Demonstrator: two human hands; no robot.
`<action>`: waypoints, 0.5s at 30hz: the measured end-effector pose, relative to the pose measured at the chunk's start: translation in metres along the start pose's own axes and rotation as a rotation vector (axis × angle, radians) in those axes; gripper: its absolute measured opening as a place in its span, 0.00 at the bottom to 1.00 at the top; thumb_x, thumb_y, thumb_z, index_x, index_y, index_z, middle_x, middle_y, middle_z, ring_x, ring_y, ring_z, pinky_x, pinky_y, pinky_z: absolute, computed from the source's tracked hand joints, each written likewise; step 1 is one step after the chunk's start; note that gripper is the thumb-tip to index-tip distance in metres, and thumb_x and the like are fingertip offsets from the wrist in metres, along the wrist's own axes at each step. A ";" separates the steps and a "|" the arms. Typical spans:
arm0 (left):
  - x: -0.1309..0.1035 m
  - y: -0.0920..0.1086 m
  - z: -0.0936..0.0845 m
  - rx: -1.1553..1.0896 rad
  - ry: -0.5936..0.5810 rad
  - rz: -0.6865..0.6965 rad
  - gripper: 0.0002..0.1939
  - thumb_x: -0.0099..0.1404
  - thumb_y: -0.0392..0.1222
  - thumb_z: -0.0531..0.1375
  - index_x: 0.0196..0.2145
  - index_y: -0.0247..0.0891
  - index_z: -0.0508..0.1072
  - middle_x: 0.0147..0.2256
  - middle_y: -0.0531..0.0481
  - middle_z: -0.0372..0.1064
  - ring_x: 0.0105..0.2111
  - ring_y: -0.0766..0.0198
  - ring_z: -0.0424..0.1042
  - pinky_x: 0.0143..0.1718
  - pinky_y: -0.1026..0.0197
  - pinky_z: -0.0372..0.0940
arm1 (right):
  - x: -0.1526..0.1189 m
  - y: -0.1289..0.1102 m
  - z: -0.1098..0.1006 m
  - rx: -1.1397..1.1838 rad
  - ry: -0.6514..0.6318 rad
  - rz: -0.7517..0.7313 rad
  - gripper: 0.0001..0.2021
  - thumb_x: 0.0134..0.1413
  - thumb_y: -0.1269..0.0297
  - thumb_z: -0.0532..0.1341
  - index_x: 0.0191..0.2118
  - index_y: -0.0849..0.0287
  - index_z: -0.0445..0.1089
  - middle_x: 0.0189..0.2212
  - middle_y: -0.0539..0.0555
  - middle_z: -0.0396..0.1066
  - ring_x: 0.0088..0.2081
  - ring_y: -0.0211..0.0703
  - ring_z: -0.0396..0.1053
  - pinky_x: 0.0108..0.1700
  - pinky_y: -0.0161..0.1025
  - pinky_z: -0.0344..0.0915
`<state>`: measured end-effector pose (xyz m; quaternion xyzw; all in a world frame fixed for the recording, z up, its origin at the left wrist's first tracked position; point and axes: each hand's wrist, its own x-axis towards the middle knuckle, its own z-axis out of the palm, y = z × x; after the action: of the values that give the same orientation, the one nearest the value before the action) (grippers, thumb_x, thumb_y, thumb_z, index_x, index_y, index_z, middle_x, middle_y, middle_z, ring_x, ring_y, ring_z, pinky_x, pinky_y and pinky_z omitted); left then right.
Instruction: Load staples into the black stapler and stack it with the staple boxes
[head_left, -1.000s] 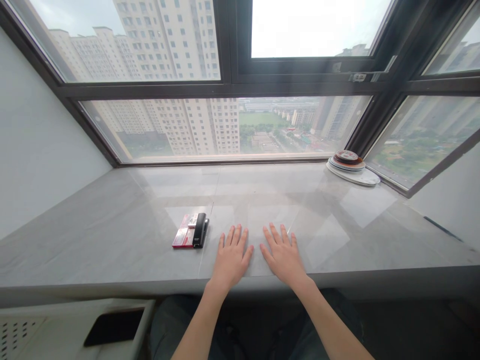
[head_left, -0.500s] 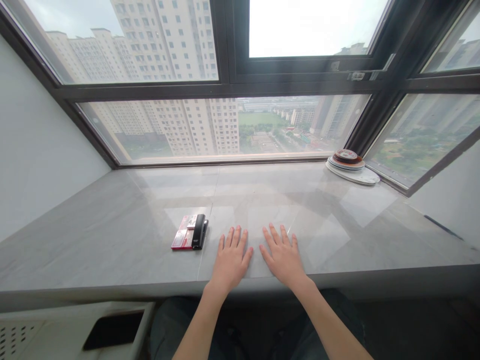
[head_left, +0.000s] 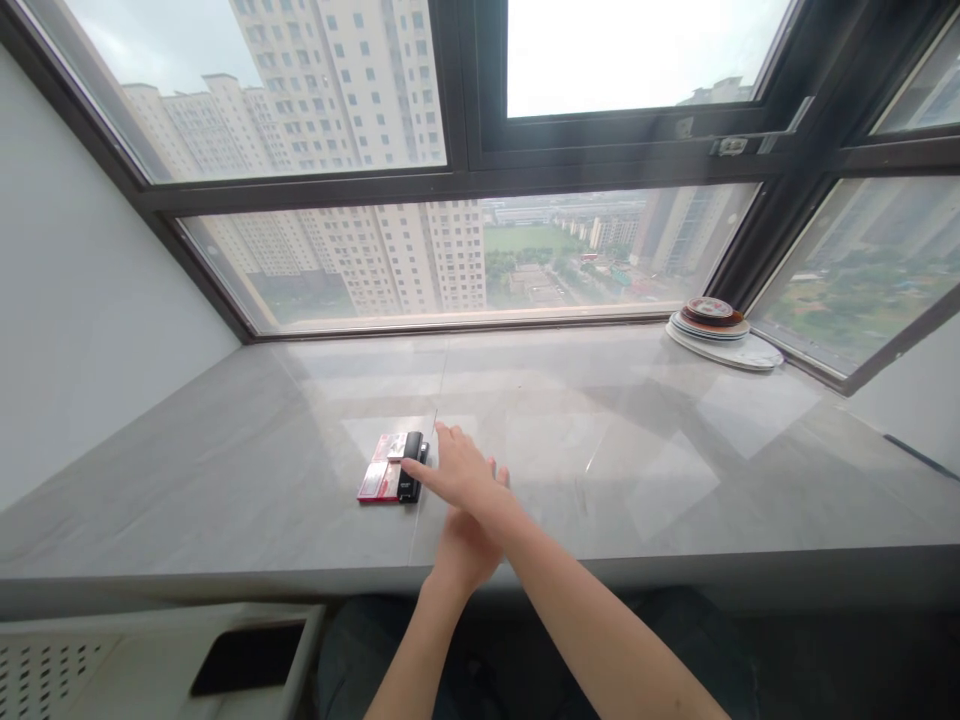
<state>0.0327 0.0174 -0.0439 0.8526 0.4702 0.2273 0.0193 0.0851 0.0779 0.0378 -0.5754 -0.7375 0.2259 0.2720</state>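
A black stapler (head_left: 411, 478) lies on the right part of some red and white packets (head_left: 379, 480), left of centre on the grey stone sill. My right hand (head_left: 461, 475) reaches across over my left, thumb and fingers spread, with its thumb tip at the stapler in this view; whether they touch is unclear. Under it, my left hand (head_left: 466, 545) is near the sill's front edge, mostly covered, with a few fingertips showing to the right of the crossing wrist. Nothing is visible in the right hand.
Stacked round plates or coasters (head_left: 714, 320) sit at the back right corner of the sill (head_left: 600, 430), by the window. A dark thin object (head_left: 922, 457) lies along the right wall. Below left is a pale box (head_left: 150, 650) with a dark opening.
My right hand has moved left, crossing over my left hand to the stapler's side. The left hand, flat with fingers spread before, is now partly hidden. The view has shifted slightly.
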 end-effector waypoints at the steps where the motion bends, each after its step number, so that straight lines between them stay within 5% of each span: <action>1: -0.001 -0.002 0.001 -0.007 -0.005 -0.003 0.33 0.76 0.45 0.50 0.74 0.50 0.43 0.73 0.48 0.45 0.73 0.48 0.40 0.71 0.37 0.44 | 0.010 -0.008 0.009 0.019 -0.009 0.000 0.40 0.57 0.36 0.60 0.67 0.57 0.57 0.57 0.64 0.65 0.56 0.60 0.63 0.51 0.49 0.64; 6: -0.004 0.002 -0.016 -0.147 -0.066 0.069 0.27 0.72 0.39 0.54 0.67 0.47 0.60 0.66 0.48 0.62 0.68 0.50 0.57 0.66 0.43 0.57 | 0.042 -0.004 0.022 0.039 -0.073 -0.010 0.26 0.53 0.45 0.66 0.50 0.57 0.68 0.49 0.60 0.70 0.47 0.53 0.67 0.44 0.43 0.65; 11: -0.003 0.018 -0.047 -0.317 -0.037 0.039 0.10 0.73 0.40 0.53 0.44 0.44 0.74 0.44 0.46 0.75 0.49 0.52 0.72 0.52 0.47 0.67 | 0.026 0.052 -0.025 0.012 -0.083 -0.062 0.21 0.50 0.65 0.65 0.52 0.55 0.71 0.47 0.56 0.72 0.47 0.48 0.69 0.48 0.40 0.63; 15: 0.004 0.021 -0.043 -0.208 0.045 -0.100 0.14 0.75 0.43 0.51 0.52 0.43 0.71 0.52 0.43 0.70 0.54 0.50 0.67 0.55 0.44 0.64 | -0.013 0.090 -0.062 -0.013 -0.015 -0.078 0.24 0.56 0.71 0.58 0.59 0.50 0.70 0.49 0.55 0.73 0.51 0.47 0.69 0.62 0.49 0.54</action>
<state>0.0332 0.0012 0.0012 0.8162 0.4862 0.2928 0.1083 0.1946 0.0873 0.0243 -0.5460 -0.7629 0.2148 0.2714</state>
